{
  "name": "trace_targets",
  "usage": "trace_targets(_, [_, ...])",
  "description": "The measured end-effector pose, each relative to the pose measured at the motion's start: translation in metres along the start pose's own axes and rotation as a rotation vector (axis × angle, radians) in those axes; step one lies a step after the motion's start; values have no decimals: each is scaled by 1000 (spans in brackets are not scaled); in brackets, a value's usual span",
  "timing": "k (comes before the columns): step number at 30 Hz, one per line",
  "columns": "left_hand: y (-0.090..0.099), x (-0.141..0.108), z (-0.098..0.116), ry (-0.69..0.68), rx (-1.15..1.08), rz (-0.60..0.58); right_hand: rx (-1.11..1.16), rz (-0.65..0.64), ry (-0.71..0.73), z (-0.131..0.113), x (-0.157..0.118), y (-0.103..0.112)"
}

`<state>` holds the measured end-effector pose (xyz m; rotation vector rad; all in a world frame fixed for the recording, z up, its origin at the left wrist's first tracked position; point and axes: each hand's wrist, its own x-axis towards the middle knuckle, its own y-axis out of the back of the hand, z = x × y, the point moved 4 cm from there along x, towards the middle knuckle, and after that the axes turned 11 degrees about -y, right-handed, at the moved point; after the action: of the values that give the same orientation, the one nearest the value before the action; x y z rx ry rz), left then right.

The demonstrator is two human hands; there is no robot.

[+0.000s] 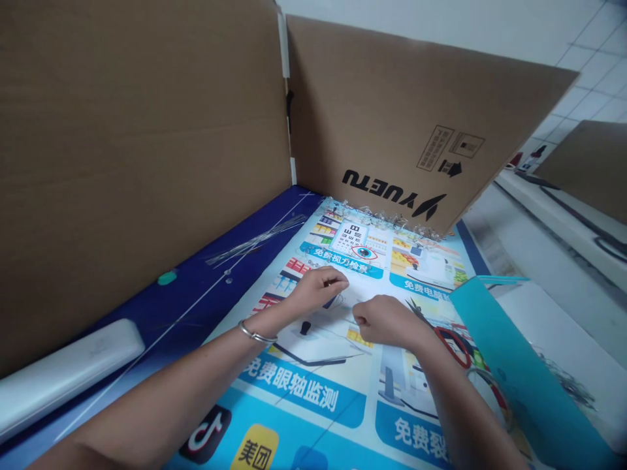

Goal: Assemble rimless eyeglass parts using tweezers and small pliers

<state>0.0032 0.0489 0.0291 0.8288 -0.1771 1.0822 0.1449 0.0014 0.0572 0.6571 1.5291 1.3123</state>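
Observation:
My left hand (323, 287), with a silver bracelet (257, 334) on its wrist, is over the printed poster (323, 352), its fingers bent and pressed together. Close by on the right, my right hand (382, 320) is curled into a fist, apart from the left one. Whatever either hand holds is too small or hidden to make out. Red-handled scissors (453, 346) lie beside my right forearm. Small clear pieces (386, 219) are scattered along the poster's far edge.
Brown cardboard panels (392, 111) stand at the left and back. A teal box (529, 372) with thin pieces inside is at the right, near a roll of tape (487, 388). A white bar (73, 372) lies left, and thin clear strips (259, 238) rest on the blue surface.

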Motion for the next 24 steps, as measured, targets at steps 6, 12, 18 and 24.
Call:
trace_targets(6, [-8, 0, 12, -92, 24, -205, 51, 64, -86, 23, 6, 1])
trace_targets(12, [-25, -6, 5, -261, 395, -402, 73, 112, -82, 27, 8, 3])
trace_targets(18, [-21, -8, 5, -329, 665, -361, 88, 140, -121, 26, 10, 4])
trace_targets(24, [-19, -6, 7, -284, 581, -349, 41, 91, -132, 26, 10, 1])
